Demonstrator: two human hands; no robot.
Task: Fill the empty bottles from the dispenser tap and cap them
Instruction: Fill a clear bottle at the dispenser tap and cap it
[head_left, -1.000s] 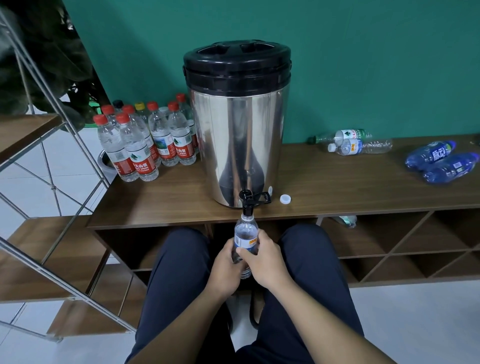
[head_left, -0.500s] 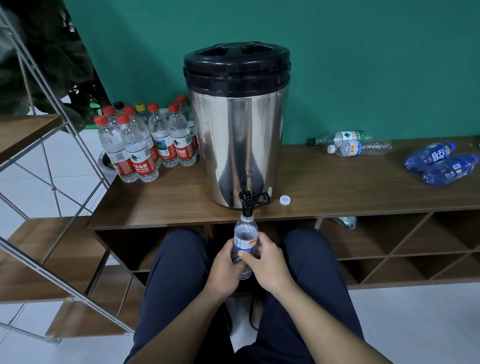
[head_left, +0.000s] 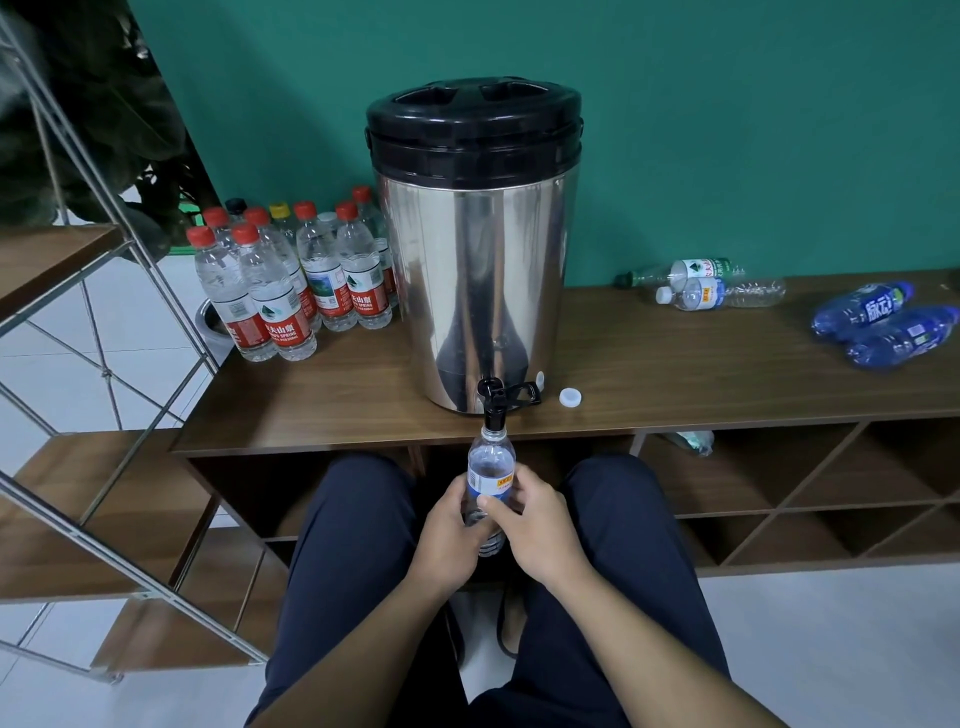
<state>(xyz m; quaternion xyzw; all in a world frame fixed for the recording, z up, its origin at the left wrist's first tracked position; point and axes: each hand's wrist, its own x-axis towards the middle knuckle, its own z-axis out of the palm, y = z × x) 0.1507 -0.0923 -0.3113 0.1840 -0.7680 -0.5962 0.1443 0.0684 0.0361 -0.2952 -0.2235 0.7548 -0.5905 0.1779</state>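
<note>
A steel dispenser (head_left: 475, 270) with a black lid stands on the wooden shelf top (head_left: 649, 384). Its black tap (head_left: 493, 402) juts over the front edge. Directly under the spout I hold a clear uncapped bottle (head_left: 491, 462) upright, its mouth at the spout. My left hand (head_left: 449, 540) grips the bottle's lower body from the left. My right hand (head_left: 530, 530) wraps it from the right, thumb across the label. A loose white cap (head_left: 570, 397) lies on the shelf top just right of the tap.
Several capped, filled bottles (head_left: 291, 280) stand left of the dispenser. Two clear bottles (head_left: 711, 291) and two blue bottles (head_left: 883, 325) lie on their sides at the right. A metal-framed wooden rack (head_left: 78, 364) stands at the left. My knees flank the bottle.
Both hands and the bottle stay under the tap; the view has only shifted slightly.
</note>
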